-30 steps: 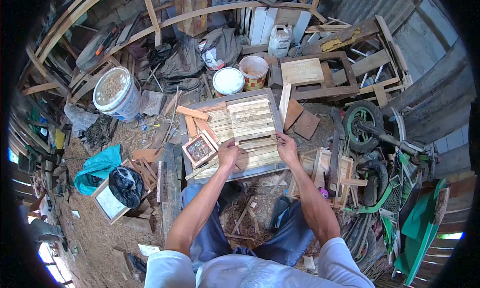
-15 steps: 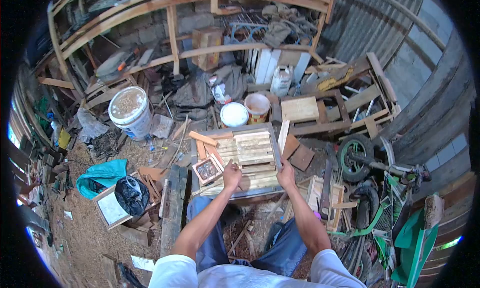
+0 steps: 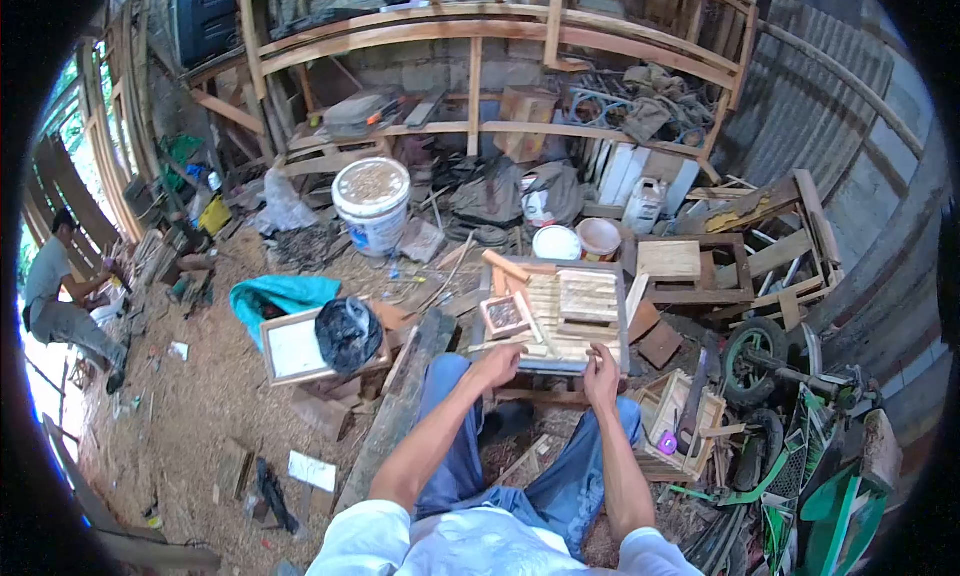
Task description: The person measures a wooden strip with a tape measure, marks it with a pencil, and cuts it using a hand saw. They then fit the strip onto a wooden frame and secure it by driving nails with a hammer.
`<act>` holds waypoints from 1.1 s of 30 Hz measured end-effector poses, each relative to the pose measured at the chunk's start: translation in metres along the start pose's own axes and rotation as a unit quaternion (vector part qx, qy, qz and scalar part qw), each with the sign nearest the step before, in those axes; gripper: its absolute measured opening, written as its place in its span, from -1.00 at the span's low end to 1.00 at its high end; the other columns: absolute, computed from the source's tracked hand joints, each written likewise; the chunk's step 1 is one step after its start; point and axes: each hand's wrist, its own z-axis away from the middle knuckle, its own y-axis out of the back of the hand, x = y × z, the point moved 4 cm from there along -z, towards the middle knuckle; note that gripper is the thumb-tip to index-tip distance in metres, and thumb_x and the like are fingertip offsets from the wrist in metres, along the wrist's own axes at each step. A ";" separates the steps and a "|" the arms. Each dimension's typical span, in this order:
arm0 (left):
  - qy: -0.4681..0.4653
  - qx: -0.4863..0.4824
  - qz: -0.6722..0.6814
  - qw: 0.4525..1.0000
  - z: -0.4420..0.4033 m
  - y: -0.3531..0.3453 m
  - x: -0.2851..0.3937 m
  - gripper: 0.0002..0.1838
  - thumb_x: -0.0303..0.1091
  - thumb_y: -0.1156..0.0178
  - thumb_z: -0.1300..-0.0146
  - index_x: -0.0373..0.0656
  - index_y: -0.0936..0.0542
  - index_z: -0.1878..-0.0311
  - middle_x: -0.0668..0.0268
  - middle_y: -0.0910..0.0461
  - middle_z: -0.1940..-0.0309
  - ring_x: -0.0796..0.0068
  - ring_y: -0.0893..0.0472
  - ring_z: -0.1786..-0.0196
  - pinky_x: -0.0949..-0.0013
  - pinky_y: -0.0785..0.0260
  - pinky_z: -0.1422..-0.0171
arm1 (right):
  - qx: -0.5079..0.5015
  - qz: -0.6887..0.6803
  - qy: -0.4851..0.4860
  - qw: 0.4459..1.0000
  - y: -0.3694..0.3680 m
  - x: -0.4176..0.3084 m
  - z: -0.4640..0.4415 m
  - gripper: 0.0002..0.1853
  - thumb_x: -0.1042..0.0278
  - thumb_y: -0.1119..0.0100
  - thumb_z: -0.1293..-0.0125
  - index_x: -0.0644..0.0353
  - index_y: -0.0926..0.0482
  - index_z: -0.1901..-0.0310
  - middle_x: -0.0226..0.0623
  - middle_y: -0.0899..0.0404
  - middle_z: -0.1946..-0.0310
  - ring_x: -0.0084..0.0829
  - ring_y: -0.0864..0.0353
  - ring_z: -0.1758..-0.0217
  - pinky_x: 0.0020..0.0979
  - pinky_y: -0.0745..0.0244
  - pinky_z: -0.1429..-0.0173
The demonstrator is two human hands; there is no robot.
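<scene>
Forward, left hand [image 3: 497, 364] and right hand [image 3: 601, 378], apart.

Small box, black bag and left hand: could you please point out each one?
Small box [image 3: 510, 332]: head view, on its front rim.
Black bag [image 3: 348, 338]: head view, on its middle.
Left hand [image 3: 497, 363]: head view, on its back.

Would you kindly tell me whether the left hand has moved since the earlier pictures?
Yes, backward: the left hand has moved from well inside the grey-edged board to about its near edge.

Left grip [image 3: 498, 364], right grip [image 3: 601, 377] apart
</scene>
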 end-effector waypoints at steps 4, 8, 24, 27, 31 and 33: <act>0.041 0.035 0.061 0.997 0.019 0.035 -0.012 -0.71 -0.43 -0.05 -0.26 -0.24 -0.62 0.00 -0.05 -0.66 0.15 0.02 -0.67 0.10 0.13 -0.51 -0.03 | -0.021 -0.019 0.063 0.998 -0.017 -0.013 0.004 -0.72 0.60 0.01 -0.36 0.29 -0.50 -0.08 -0.14 -0.64 0.20 -0.39 -0.64 0.44 -0.38 -0.58 0.33; 0.117 0.056 0.209 0.969 0.024 0.037 -0.053 -0.67 -0.52 -0.02 -0.28 -0.29 -0.56 -0.09 0.09 -0.69 0.20 0.32 -0.69 0.22 0.27 -0.53 0.06 | -0.019 -0.022 0.043 0.999 -0.019 -0.019 -0.001 -0.74 0.50 -0.05 -0.38 0.26 -0.53 -0.07 -0.15 -0.65 0.21 -0.38 -0.66 0.40 -0.39 -0.56 0.28; 0.254 0.085 0.477 0.837 -0.315 0.079 -0.272 -0.66 -0.39 -0.05 -0.38 -0.21 -0.45 -0.19 0.26 -0.62 0.09 0.47 -0.64 0.14 0.43 -0.49 0.05 | -0.192 -0.085 -0.181 0.961 -0.305 0.054 -0.382 -0.82 0.34 -0.21 -0.21 0.27 -0.65 0.24 -0.20 -0.69 0.42 -0.44 -0.68 0.35 -0.38 -0.54 0.24; 0.292 0.037 0.484 0.824 -0.361 0.032 -0.344 -0.70 -0.38 -0.05 -0.38 -0.19 -0.48 -0.14 0.29 -0.64 0.14 0.49 -0.63 0.21 0.42 -0.50 0.12 | -0.237 -0.013 -0.193 0.952 -0.365 0.145 -0.415 -0.82 0.36 -0.16 -0.15 0.28 -0.67 0.34 -0.14 -0.69 0.42 -0.32 -0.69 0.39 -0.34 -0.55 0.27; 0.299 -0.036 0.513 0.804 -0.410 -0.048 -0.419 -0.74 -0.41 -0.06 -0.36 -0.18 -0.52 -0.08 0.31 -0.64 0.15 0.51 -0.64 0.26 0.43 -0.49 0.17 | -0.419 0.089 -0.227 0.875 -0.428 0.220 -0.424 -0.73 0.47 -0.03 -0.20 0.23 -0.60 0.07 -0.22 -0.62 0.30 -0.47 -0.59 0.40 -0.42 -0.44 0.49; 0.313 -0.069 0.514 0.796 -0.424 -0.081 -0.434 -0.75 -0.43 -0.05 -0.35 -0.19 -0.52 -0.07 0.30 -0.64 0.16 0.52 -0.62 0.30 0.46 -0.47 0.21 | -0.463 0.121 -0.189 0.857 -0.472 0.301 -0.417 -0.69 0.46 -0.01 -0.20 0.22 -0.58 0.02 -0.18 -0.62 0.25 -0.40 -0.61 0.37 -0.37 -0.47 0.45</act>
